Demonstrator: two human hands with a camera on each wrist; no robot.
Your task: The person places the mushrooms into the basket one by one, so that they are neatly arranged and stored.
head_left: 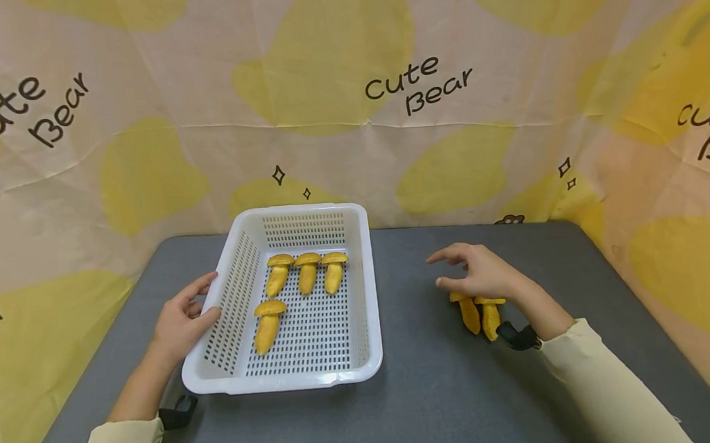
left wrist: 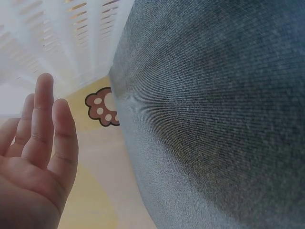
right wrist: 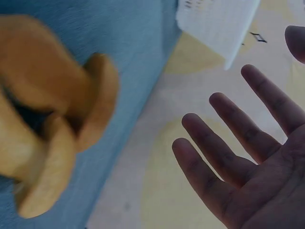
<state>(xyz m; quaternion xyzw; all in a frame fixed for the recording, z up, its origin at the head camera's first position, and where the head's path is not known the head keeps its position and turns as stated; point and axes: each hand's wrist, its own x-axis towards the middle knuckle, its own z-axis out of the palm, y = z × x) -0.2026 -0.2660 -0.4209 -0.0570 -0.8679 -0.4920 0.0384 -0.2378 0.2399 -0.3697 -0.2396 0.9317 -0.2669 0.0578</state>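
A white perforated plastic basket stands on the grey table, left of centre. Inside lie several yellow mushrooms: three in a row at the back, and one mushroom nearer the front left. My left hand rests against the basket's left rim with fingers and thumb loosely extended; in the left wrist view its fingers look fairly straight beside the basket wall. Over two mushrooms on the table at right hovers my right hand, fingers spread and holding nothing. It partly hides their caps. The right wrist view shows these mushrooms apart from its fingers.
The grey table extends around the basket and between the hands. Behind it hangs a patterned cloth with yellow patches and lettering, meeting the table's back edge and running along both sides. Each wrist wears a black strap.
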